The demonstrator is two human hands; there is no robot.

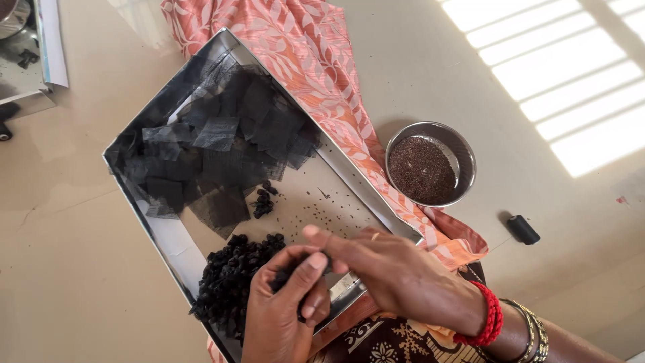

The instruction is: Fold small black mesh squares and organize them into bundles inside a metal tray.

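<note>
One small black mesh bundle (290,274) is pinched between both hands over the near corner of the shiny rectangular metal tray (349,202). The left hand (282,309) is clenched on it from below; the right hand (396,269) grasps it from the right, fingers extended leftward. A heap of finished black bundles (232,279) lies just to the left.

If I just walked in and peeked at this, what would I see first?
Probably the big shiny metal tray in the middle, with black net squares heaped at its far end and a pile of small black bundles at the near end. Just over that pile, the left hand and right hand pinch something small and dark together. To the right, a steel bowl of tiny dark seeds sits on the floor.
</note>
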